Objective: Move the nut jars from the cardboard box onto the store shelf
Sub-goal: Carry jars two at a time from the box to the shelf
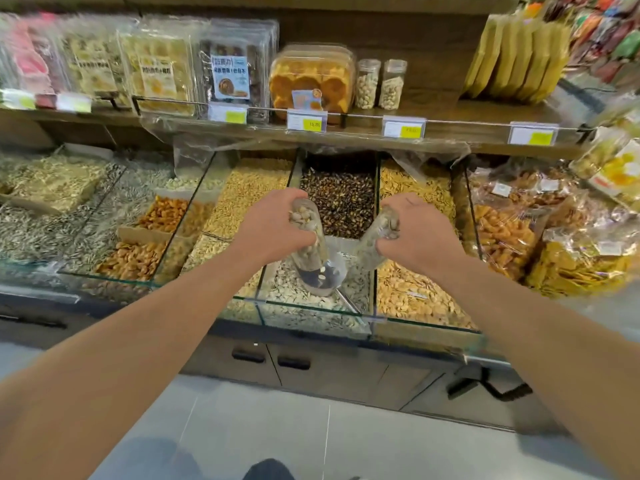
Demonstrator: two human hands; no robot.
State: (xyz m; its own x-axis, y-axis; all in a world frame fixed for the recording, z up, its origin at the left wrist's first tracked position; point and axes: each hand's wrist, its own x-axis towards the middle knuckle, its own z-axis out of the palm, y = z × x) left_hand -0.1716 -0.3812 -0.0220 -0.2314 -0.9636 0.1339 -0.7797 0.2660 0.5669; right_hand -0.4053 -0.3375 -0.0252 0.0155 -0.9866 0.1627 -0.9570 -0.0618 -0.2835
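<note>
My left hand (273, 225) grips a clear nut jar (310, 251), which points down and toward me. My right hand (412, 230) grips a second clear nut jar (372, 249), tilted down to the left. Both hands hang over the glass bulk bins, below the wooden shelf (450, 114). On that shelf two more nut jars (381, 83) stand upright side by side, right of an orange snack tub (311, 81). The cardboard box is out of view.
Glass-fronted bins (311, 306) of seeds and nuts fill the counter under my hands, with a metal scoop in the front middle bin. Bagged snacks (554, 237) pile at the right. Boxed sweets and price tags line the shelf edge; yellow bags (519, 53) stand at its right.
</note>
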